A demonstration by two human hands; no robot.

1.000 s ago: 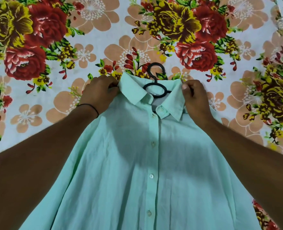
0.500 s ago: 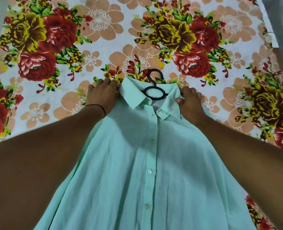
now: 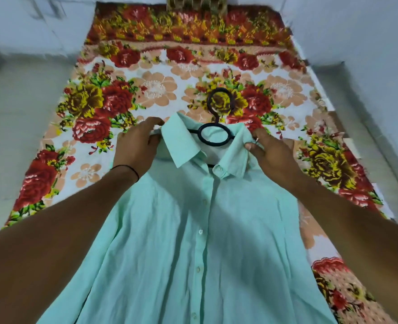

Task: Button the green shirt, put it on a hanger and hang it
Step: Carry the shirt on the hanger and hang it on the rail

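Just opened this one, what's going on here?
A person is working on a green shirt spread over a floral sheet. Its front looks buttoned, and a black hanger is already inside, its hook sticking out past the collar. The left hand and the right hand each grip the fabric at a shoulder, either side of the collar. The shirt is not yet hung anywhere.

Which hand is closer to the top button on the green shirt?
Right. The right hand pinches the shirt at the collar, just beside the top button; the left hand holds the shirt farther off, beyond the other collar flap.
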